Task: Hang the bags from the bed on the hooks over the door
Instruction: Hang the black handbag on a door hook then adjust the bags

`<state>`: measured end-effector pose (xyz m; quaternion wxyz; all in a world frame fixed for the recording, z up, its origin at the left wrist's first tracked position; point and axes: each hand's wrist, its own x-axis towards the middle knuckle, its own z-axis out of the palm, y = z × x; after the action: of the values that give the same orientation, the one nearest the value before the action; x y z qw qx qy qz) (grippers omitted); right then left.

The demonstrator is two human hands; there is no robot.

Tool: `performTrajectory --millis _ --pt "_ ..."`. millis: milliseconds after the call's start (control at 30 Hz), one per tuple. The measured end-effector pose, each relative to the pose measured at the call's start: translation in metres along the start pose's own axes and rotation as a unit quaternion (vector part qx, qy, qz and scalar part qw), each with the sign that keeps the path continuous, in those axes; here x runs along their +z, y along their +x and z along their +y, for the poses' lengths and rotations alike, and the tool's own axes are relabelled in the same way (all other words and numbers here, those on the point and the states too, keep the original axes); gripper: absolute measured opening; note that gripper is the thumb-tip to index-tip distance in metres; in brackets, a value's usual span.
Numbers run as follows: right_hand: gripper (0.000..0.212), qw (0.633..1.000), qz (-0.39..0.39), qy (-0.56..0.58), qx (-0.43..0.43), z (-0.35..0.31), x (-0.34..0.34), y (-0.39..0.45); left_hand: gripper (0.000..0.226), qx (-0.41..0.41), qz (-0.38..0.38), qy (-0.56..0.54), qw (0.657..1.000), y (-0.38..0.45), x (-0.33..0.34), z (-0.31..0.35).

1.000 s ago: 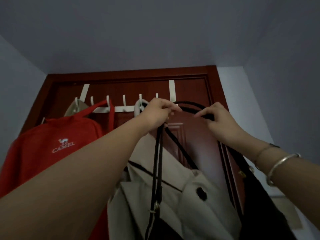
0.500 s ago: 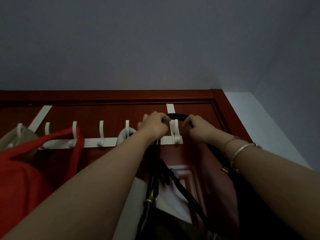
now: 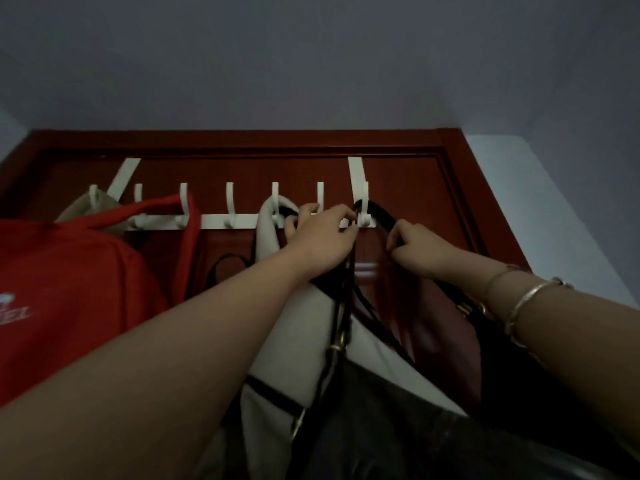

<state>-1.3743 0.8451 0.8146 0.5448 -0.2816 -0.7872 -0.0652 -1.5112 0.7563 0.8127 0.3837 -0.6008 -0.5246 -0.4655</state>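
A white rack of hooks (image 3: 214,221) hangs over the top of the dark red door (image 3: 408,174). The black strap (image 3: 379,211) of a dark bag (image 3: 398,420) loops over the rightmost hook (image 3: 363,209). My left hand (image 3: 322,237) pinches the strap just left of that hook. My right hand (image 3: 420,247) grips the strap to the right of it, a little lower. The dark bag hangs below my arms. A cream bag (image 3: 277,244) hangs from a hook behind my left hand. A red bag (image 3: 69,289) hangs at the left.
A beige item (image 3: 79,209) hangs on the leftmost hook. Two hooks between the red strap and the cream bag carry nothing. The door frame (image 3: 464,174) and a pale wall (image 3: 540,209) stand to the right. The grey ceiling fills the top.
The strap has gone from above the rightmost hook to down over it. Both hands have dropped slightly along the strap, the right one lower.
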Motion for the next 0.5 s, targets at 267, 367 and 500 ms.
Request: performTrajectory --millis 267,367,500 --pt "0.017 0.991 0.103 0.054 -0.07 -0.038 -0.003 -0.062 0.046 -0.115 0.087 -0.038 0.989 -0.085 -0.064 -0.052" --pt "0.014 0.985 0.085 0.103 -0.108 -0.056 0.005 -0.075 0.073 -0.215 0.047 -0.149 0.964 -0.104 -0.077 -0.07" --pt "0.012 0.99 0.016 0.068 -0.123 -0.082 0.02 -0.088 0.095 -0.338 -0.105 -0.159 0.922 -0.134 -0.077 -0.097"
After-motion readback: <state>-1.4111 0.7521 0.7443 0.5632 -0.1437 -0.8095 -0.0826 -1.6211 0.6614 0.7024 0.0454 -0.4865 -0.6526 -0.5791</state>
